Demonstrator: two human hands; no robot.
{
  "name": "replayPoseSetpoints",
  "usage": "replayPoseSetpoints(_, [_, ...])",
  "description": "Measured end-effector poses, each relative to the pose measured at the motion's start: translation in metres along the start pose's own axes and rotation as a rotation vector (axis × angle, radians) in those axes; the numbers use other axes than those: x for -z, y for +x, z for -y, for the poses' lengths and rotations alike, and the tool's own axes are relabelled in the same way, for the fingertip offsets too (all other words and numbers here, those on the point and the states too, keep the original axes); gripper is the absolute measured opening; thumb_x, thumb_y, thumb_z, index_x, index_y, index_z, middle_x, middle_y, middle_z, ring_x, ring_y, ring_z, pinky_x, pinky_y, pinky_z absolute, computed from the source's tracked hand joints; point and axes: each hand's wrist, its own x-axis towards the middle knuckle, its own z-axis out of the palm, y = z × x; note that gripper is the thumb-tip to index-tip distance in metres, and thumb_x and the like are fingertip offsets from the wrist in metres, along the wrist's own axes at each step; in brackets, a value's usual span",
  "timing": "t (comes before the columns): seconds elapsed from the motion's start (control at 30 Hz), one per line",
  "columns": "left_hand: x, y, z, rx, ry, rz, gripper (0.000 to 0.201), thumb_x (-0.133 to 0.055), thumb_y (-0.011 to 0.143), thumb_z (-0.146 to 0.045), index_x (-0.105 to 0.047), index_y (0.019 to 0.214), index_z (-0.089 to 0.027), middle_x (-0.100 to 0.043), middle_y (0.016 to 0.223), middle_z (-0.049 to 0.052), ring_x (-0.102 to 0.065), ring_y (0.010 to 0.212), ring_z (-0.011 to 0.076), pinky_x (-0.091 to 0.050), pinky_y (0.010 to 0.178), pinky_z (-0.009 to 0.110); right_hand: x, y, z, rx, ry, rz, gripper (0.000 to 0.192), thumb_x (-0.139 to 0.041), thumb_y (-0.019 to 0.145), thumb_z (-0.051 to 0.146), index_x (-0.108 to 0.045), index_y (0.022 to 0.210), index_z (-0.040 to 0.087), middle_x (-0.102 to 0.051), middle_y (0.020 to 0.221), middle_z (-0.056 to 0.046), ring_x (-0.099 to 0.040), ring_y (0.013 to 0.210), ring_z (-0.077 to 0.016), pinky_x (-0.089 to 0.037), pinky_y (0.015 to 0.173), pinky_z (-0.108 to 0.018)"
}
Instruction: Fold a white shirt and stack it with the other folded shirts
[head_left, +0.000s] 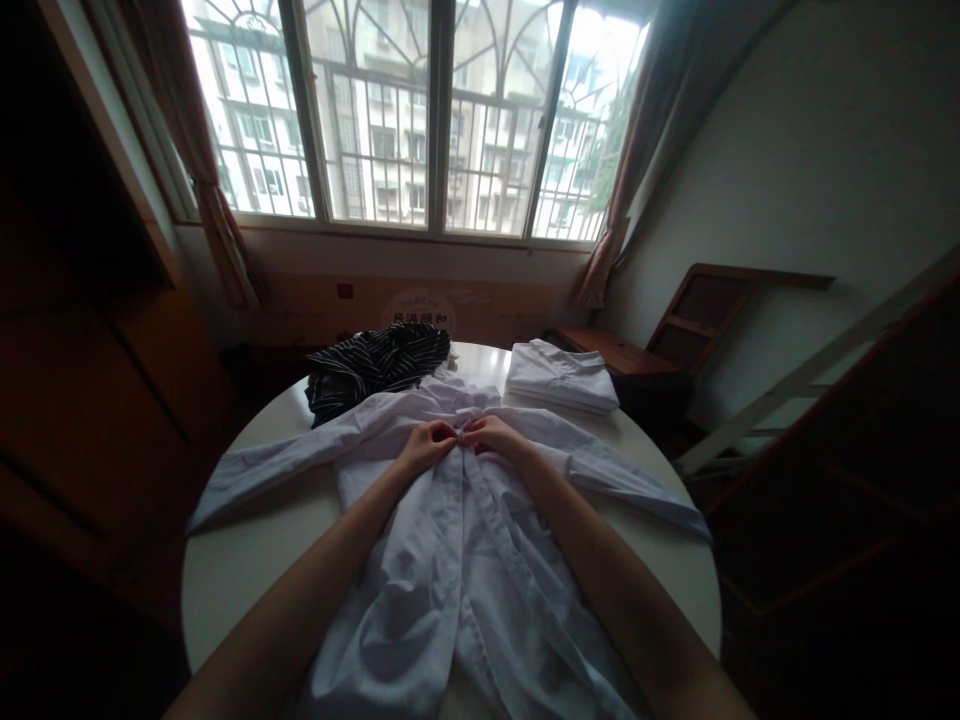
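Note:
A white long-sleeved shirt (pixel 420 580) lies face up on a round white table (pixel 247 540), sleeves spread to both sides, front partly open lower down. My left hand (pixel 427 442) and my right hand (pixel 491 434) meet at the upper chest, just below the collar. Each hand pinches one edge of the button placket, fingertips almost touching. Whether a button sits between the fingers is too small to tell.
A crumpled dark striped garment (pixel 375 368) lies at the table's far left. A folded white shirt (pixel 561 378) rests at the far right. Behind are a barred window (pixel 420 110), curtains, a wooden frame (pixel 705 310) at right and a dark cabinet (pixel 82 330) at left.

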Motion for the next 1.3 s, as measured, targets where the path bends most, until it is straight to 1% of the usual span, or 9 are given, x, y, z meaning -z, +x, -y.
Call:
replayPoseSetpoints(0.2, [0.0, 0.001, 0.003, -0.008, 0.005, 0.002, 0.01, -0.061, 0.06, -0.021, -0.063, 0.068, -0.013, -0.061, 0.062, 0.0, -0.054, 0.06, 0.0114, -0.043, 0.058, 0.022, 0.0, -0.004, 0.003, 0.001, 0.005, 0.007, 0.003, -0.064, 0.059, 0.013, -0.065, 0.059, 0.01, -0.053, 0.043, 0.004, -0.045, 0.041, -0.0044, -0.036, 0.043, -0.015])
replayPoseSetpoints(0.37, [-0.001, 0.001, 0.004, -0.027, 0.035, -0.05, 0.013, -0.063, 0.06, -0.025, -0.06, 0.066, -0.014, -0.059, 0.061, -0.001, -0.052, 0.058, 0.0105, -0.041, 0.056, 0.021, 0.0, -0.006, 0.007, -0.028, 0.015, 0.006, 0.002, -0.065, 0.059, 0.011, -0.065, 0.059, 0.01, -0.054, 0.044, 0.004, -0.046, 0.043, -0.0046, -0.037, 0.046, -0.016])
replayPoseSetpoints(0.6, [-0.002, 0.001, 0.003, -0.023, 0.083, -0.038, 0.007, -0.059, 0.061, -0.02, -0.061, 0.064, -0.014, -0.06, 0.061, 0.0, -0.053, 0.059, 0.0116, -0.041, 0.056, 0.022, 0.001, -0.006, 0.009, -0.081, 0.038, -0.008, 0.001, -0.065, 0.062, 0.011, -0.065, 0.062, 0.01, -0.057, 0.047, 0.003, -0.049, 0.044, -0.0051, -0.04, 0.046, -0.015])
replayPoseSetpoints(0.73, [-0.002, -0.001, 0.002, -0.021, 0.117, -0.037, 0.008, -0.058, 0.062, -0.019, -0.062, 0.066, -0.014, -0.062, 0.063, 0.001, -0.054, 0.061, 0.0127, -0.042, 0.058, 0.023, 0.002, -0.004, 0.006, -0.107, 0.09, -0.025, 0.008, -0.06, 0.069, 0.015, -0.064, 0.063, 0.01, -0.06, 0.051, 0.001, -0.053, 0.046, -0.0062, -0.044, 0.049, -0.016])
replayPoseSetpoints(0.83, [-0.002, -0.001, 0.002, -0.029, 0.132, -0.039, 0.009, -0.058, 0.062, -0.019, -0.064, 0.066, -0.014, -0.063, 0.064, 0.002, -0.056, 0.062, 0.0134, -0.043, 0.06, 0.024, 0.002, -0.002, 0.004, -0.109, 0.106, -0.029, 0.01, -0.056, 0.071, 0.013, -0.063, 0.063, 0.01, -0.061, 0.054, 0.0, -0.055, 0.048, -0.007, -0.046, 0.052, -0.017])
replayPoseSetpoints(0.93, [-0.002, -0.001, 0.002, -0.032, 0.137, -0.045, 0.009, -0.058, 0.062, -0.019, -0.065, 0.067, -0.014, -0.064, 0.064, 0.002, -0.056, 0.062, 0.0134, -0.043, 0.059, 0.023, 0.002, -0.002, 0.004, -0.106, 0.11, -0.027, 0.01, -0.056, 0.069, 0.01, -0.063, 0.062, 0.01, -0.061, 0.053, -0.001, -0.055, 0.048, -0.0073, -0.047, 0.053, -0.018])
replayPoseSetpoints(1.1, [-0.002, -0.001, 0.003, -0.03, 0.147, -0.032, 0.012, -0.057, 0.062, -0.018, -0.066, 0.069, -0.013, -0.065, 0.064, 0.002, -0.056, 0.061, 0.0127, -0.043, 0.058, 0.022, 0.002, -0.002, 0.002, -0.083, 0.081, -0.01, 0.003, -0.063, 0.063, 0.011, -0.065, 0.063, 0.01, -0.06, 0.05, 0.001, -0.053, 0.046, -0.0062, -0.044, 0.051, -0.017])
replayPoseSetpoints(1.3, [-0.002, 0.0, 0.007, -0.031, 0.147, -0.025, 0.015, -0.057, 0.063, -0.019, -0.067, 0.071, -0.013, -0.066, 0.066, 0.003, -0.058, 0.062, 0.0129, -0.044, 0.059, 0.022, 0.006, 0.002, -0.006, -0.014, 0.057, 0.034, 0.012, -0.068, 0.059, 0.017, -0.068, 0.068, 0.01, -0.061, 0.051, 0.001, -0.054, 0.049, -0.0074, -0.044, 0.051, -0.018])
